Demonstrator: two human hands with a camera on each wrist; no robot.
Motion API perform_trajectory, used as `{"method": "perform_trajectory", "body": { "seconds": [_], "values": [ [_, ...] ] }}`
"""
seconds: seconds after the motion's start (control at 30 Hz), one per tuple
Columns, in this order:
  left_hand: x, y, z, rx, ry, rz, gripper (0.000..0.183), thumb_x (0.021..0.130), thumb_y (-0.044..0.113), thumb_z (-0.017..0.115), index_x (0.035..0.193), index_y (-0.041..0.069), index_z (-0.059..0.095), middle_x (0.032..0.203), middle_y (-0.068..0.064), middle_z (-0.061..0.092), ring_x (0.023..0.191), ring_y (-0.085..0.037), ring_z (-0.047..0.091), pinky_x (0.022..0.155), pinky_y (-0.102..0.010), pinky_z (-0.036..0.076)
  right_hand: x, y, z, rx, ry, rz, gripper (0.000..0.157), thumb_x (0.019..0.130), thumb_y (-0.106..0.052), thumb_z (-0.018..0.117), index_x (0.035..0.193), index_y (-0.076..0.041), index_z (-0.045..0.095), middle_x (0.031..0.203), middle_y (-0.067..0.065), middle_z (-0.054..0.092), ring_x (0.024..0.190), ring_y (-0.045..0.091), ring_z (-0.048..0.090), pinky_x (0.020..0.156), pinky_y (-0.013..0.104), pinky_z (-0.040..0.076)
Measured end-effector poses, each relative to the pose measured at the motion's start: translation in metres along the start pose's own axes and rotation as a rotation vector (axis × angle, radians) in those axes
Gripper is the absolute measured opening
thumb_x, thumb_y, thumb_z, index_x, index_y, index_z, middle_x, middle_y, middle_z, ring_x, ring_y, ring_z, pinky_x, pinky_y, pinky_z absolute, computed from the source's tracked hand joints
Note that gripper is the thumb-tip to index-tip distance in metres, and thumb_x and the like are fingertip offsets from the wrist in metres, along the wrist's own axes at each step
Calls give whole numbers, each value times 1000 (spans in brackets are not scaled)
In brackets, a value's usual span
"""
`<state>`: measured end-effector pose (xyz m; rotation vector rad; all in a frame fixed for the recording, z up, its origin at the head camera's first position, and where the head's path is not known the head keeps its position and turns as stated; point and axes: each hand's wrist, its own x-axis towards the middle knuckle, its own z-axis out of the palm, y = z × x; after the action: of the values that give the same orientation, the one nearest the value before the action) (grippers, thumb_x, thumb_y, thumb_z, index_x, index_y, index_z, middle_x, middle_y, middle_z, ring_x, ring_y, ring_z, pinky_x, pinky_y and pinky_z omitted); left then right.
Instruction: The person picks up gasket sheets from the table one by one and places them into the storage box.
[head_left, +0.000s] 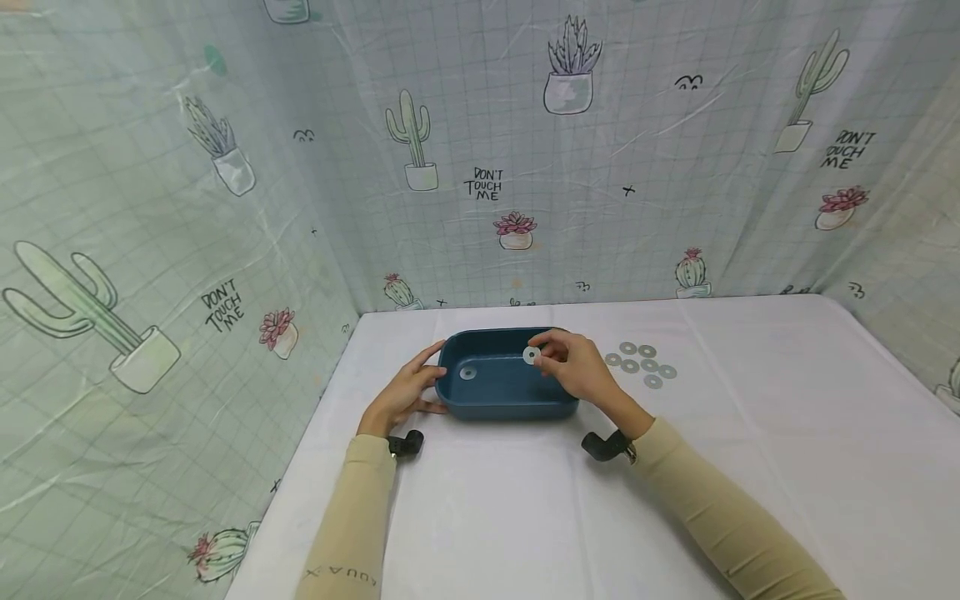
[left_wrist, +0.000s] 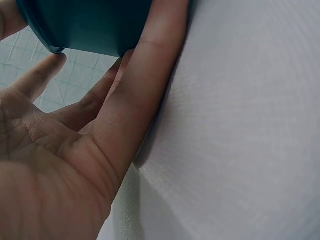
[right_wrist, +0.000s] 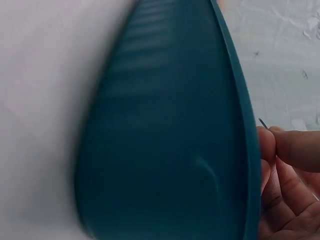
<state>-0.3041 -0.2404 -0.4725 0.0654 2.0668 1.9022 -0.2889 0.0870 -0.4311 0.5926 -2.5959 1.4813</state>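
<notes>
A dark blue rectangular tray with rounded corners sits on the table. At its left end my left hand holds it, the fingers spread along the wall and one finger over the rim. The left wrist view shows that hand against the tray's wall. Over the tray's right part, my right hand pinches a flat metal washer between thumb and fingertips. In the right wrist view only the edge of this washer shows. Another washer lies inside the tray, toward the left.
Several loose washers lie in a cluster on the white table, right of the tray. A curtain printed with cacti hangs behind the table and along its sides. Each wrist wears a black camera mount.
</notes>
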Motion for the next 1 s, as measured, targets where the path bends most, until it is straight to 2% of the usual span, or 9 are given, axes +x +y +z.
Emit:
{"method": "perform_trajectory", "body": {
  "seconds": [0.13,0.27,0.43,0.57,0.7,1.0],
  "values": [
    [0,0,1,-1,-4,-1,61,105,19,52,158,42,34,150,-24,45,138,-42,51,83,-58,62,-2,-4,8,20,-30,15,28,95,-10,72,122,-12,71,94,17,75,82,37,71,69,30,56],
    [-1,0,1,0,0,7,61,105,18,52,158,41,34,150,-24,45,139,-43,50,82,-58,62,-2,-7,16,27,-54,7,28,95,-11,72,123,-13,70,93,13,75,82,35,71,66,30,55],
    [-2,0,1,2,3,9,61,105,18,53,158,41,35,150,-24,46,139,-43,50,82,-59,62,3,-12,23,63,-66,-11,28,95,-10,72,123,-11,71,93,17,76,81,36,72,66,32,54],
    [-2,1,1,4,-3,9,61,105,18,53,158,41,34,152,-23,44,139,-43,49,83,-59,62,11,-18,29,69,-67,-5,28,95,-11,72,123,-10,71,94,17,76,78,29,71,64,30,52],
    [-2,0,1,7,-1,10,61,105,18,53,158,41,34,152,-23,44,139,-42,50,83,-59,62,19,-23,37,52,-58,21,26,96,-13,71,121,-14,72,90,11,77,75,21,70,63,29,51],
    [-1,1,1,2,5,-3,60,105,19,53,157,42,35,150,-22,46,137,-41,52,82,-59,62,37,-25,52,132,-66,84,27,97,-12,69,125,-9,71,97,18,77,83,28,71,64,27,50]
  ]
}}
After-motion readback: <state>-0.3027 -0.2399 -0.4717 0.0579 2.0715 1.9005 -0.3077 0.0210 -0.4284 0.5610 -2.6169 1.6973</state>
